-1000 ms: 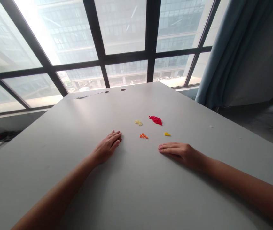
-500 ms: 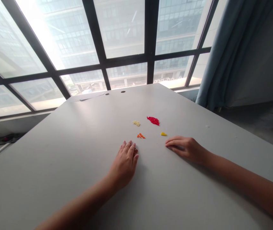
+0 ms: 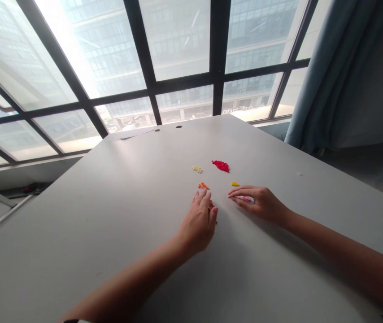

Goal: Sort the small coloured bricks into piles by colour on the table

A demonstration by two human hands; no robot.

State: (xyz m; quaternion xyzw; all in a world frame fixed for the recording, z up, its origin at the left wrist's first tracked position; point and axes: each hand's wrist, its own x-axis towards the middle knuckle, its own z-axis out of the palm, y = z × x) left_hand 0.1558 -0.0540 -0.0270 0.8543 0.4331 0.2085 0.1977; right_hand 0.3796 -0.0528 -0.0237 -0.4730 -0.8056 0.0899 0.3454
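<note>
While the left hand (image 3: 197,223) touches orange pieces (image 3: 211,205), right hand (image 3: 257,202) near yellow pieces (image 3: 235,183)

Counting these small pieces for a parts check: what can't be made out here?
Head view only:
The orange pieces: partly hidden by the left hand.
The pinkish pieces: mostly covered by the right hand.
The red heap: single pieces too small to count.

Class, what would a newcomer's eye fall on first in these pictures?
The red heap stands out first, on the pale table, with yellow pieces and orange pieces nearby. Just below, the left hand and right hand rest on the table. Behind, a bright window fills the top.
</note>
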